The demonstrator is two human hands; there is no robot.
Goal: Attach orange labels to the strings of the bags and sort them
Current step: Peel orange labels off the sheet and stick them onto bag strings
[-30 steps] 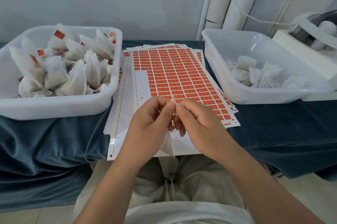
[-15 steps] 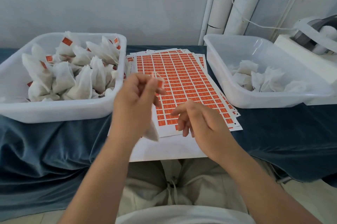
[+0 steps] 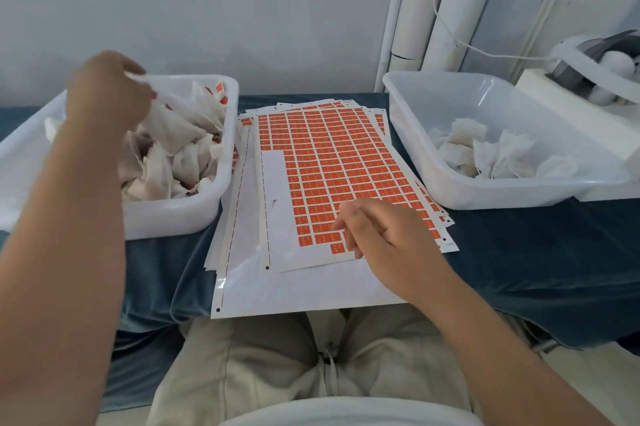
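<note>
I'm watching through the one head camera, worn high and tilting forward and down over the table [image 3: 536, 252]. It's sitting close: the lap [image 3: 277, 356] is filling the bottom edge, and the left arm [image 3: 69, 235] and right arm [image 3: 485, 321] are running in from the lower corners. The sheets [image 3: 332, 162] are lying dead centre, the left tub [image 3: 194, 217] is cropping at the left edge, and the wall [image 3: 242, 10] is closing off the top. The wide lens is bowing the pipes [image 3: 446, 10], and the left hand [image 3: 107, 89] is smearing, probably from motion.
</note>
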